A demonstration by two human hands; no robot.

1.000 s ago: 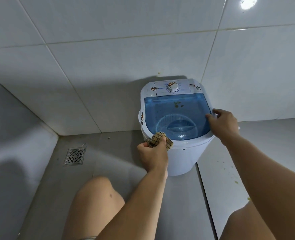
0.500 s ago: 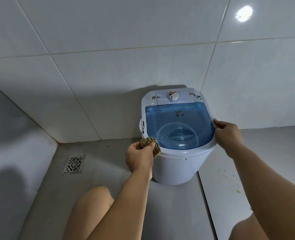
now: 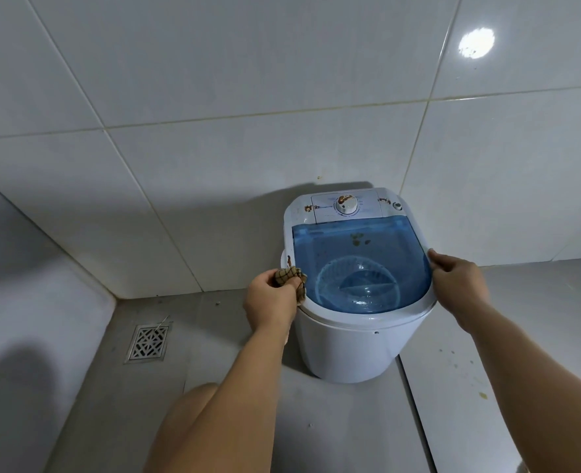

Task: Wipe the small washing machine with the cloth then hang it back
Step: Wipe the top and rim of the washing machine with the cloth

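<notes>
Washing machine [image 3: 353,339] stands on the floor [image 3: 234,387] against the back wall [image 3: 214,165]; dial [image 3: 346,206] on its top at 12 o'clock. Left hand [image 3: 272,302] with cloth [image 3: 292,279] touches the rim at 9 o'clock, right hand [image 3: 459,285] at 3 o'clock. Floor drain [image 3: 148,343] lies well apart, 9 o'clock of the machine.

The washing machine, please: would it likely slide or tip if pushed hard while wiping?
The washing machine looks like light plastic, narrower at its base, so it might tip. The smooth floor may let it slide. The right hand steadying its rim probably helps.
</notes>
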